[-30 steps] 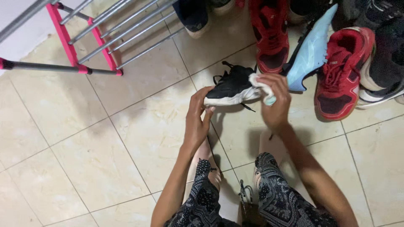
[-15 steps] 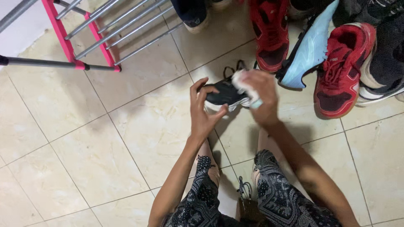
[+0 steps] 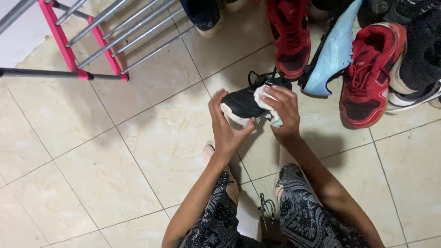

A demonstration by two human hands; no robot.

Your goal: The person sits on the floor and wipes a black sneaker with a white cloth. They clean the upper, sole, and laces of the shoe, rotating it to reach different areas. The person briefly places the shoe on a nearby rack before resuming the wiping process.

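My left hand (image 3: pixel 225 126) grips the toe end of a black sneaker (image 3: pixel 242 101) with a white sole, holding it tilted above the floor. Its black laces stick up at the far side. My right hand (image 3: pixel 284 110) is closed on a crumpled white cloth (image 3: pixel 262 98) and presses it against the top of the sneaker. My knees in dark patterned trousers (image 3: pixel 303 216) are at the bottom of the view.
Several shoes lie at the far right: a red sneaker (image 3: pixel 289 36), a light blue cleat (image 3: pixel 333 53), a second red sneaker (image 3: pixel 367 73), dark shoes behind. A pink and grey metal rack (image 3: pixel 82 41) stands far left on the cream tile floor (image 3: pixel 115 160).
The sneaker has been turned from side-on to toe towards me. My left hand shifted its grip around the toe; my right hand moved the cloth from the heel onto the upper.
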